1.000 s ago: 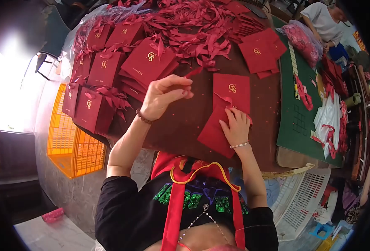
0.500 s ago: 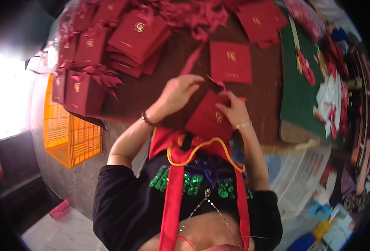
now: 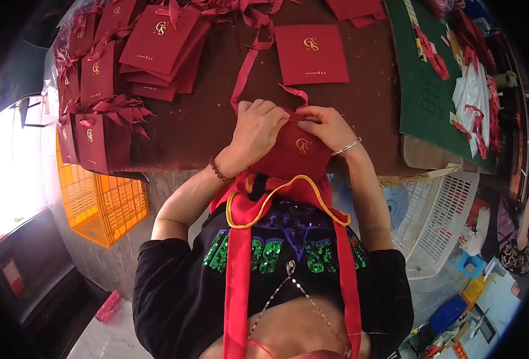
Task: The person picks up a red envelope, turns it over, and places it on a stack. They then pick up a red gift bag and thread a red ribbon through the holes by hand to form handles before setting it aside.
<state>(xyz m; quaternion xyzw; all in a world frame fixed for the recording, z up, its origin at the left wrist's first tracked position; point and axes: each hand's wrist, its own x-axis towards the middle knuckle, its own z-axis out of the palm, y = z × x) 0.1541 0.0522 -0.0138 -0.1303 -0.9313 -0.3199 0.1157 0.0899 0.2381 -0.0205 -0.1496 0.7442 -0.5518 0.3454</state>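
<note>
A dark red paper bag [image 3: 297,157] with a gold logo lies flat at the table's front edge, close to my body. At its top edge my left hand [image 3: 254,133] is closed, fingertips pinched on a red ribbon at the bag's edge. My right hand [image 3: 325,128] pinches the same edge from the other side, thumb across the bag's front. A long red ribbon [image 3: 245,70] runs from the far pile down behind my left hand. One short ribbon end [image 3: 295,91] sticks up between the hands. What lies between the fingertips is mostly hidden.
Another red bag [image 3: 312,55] lies flat beyond my hands. Stacked bags [image 3: 160,45] and upright bags [image 3: 91,140] with ribbons stand at the left. A green mat [image 3: 429,113] covers the right side. An orange crate [image 3: 106,200] and a white crate [image 3: 441,218] sit below the table.
My hands have come closer together at the bag's top edge, and my left fingers have closed there. The view has shifted, so the bags on the table appear higher in it.
</note>
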